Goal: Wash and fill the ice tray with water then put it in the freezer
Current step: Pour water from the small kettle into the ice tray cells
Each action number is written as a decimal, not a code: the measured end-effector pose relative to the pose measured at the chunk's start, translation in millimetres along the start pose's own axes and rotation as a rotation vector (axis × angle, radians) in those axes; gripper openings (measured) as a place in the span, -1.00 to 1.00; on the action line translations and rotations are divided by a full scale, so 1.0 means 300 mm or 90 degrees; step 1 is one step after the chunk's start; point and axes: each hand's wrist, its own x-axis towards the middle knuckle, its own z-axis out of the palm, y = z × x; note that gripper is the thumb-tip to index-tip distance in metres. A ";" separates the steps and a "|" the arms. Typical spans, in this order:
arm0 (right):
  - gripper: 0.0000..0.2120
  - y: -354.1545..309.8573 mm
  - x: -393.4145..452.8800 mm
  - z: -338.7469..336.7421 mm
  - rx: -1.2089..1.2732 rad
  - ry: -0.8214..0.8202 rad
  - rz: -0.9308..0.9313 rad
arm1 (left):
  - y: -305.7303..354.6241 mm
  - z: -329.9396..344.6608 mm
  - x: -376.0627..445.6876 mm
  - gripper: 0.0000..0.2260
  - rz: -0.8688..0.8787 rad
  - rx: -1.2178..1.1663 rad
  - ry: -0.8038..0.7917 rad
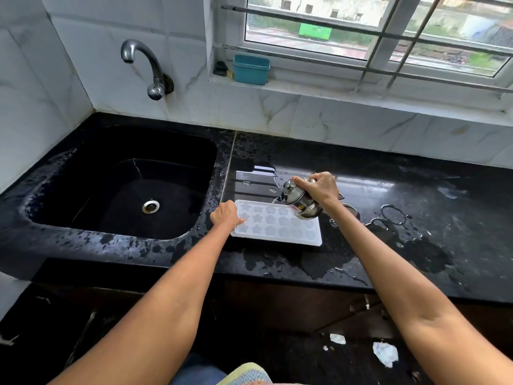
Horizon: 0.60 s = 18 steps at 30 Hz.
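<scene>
A white ice tray [277, 226] with star and round moulds lies flat on the wet black counter [388, 245], just right of the sink. My left hand [226, 215] presses on the tray's left edge with curled fingers. My right hand [319, 187] grips a small steel lidded pot [298, 200], tilted to the left over the tray's far right corner. A thin stream of water runs from the pot's spout onto the tray.
A black sink [125, 184] with a metal drain sits to the left, under a wall tap [150, 68]. A teal container [251, 69] stands on the window sill. Puddles spread across the counter right of the tray. Paper scraps [384, 352] lie on the floor.
</scene>
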 end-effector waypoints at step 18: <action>-0.44 -0.003 -0.004 -0.018 -0.021 0.009 -0.008 | 0.010 -0.013 -0.012 -0.62 -0.010 0.023 -0.008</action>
